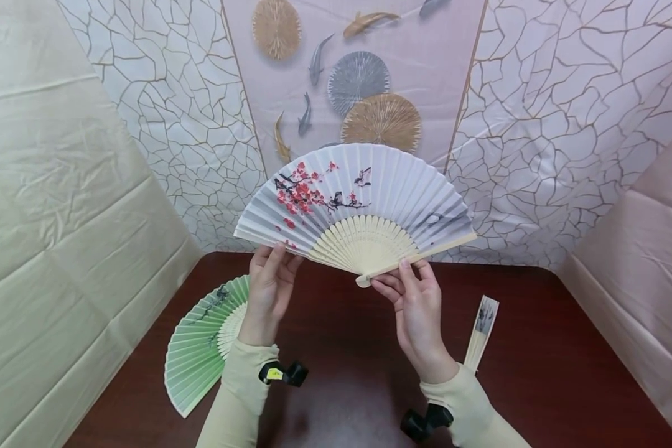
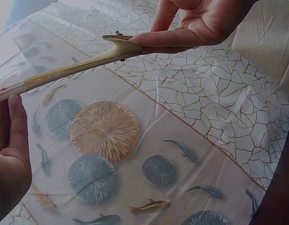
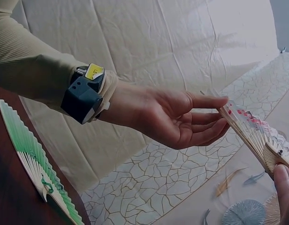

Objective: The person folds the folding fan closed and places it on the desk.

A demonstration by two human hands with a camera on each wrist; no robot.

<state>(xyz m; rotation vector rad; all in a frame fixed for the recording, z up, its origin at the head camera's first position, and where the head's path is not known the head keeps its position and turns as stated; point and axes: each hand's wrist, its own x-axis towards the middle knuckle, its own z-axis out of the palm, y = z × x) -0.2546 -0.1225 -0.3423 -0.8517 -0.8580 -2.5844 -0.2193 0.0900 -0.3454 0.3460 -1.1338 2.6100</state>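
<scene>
- A white pleated folding fan [image 1: 392,180], painted with red blossoms and birds on pale wooden ribs, is spread wide, held up above the dark red-brown counter [image 1: 537,373].
- The left hand [image 1: 271,292] has its grip pinched on the fan's left edge.
- The right hand [image 1: 420,311] has its grip clamped on the right-hand wooden rib, near the pivot.
- A green pleated fan [image 1: 198,348] lies open by the left forearm.
- A folded, pale wooden-ribbed fan [image 1: 483,330] lies near the right wrist.
</scene>
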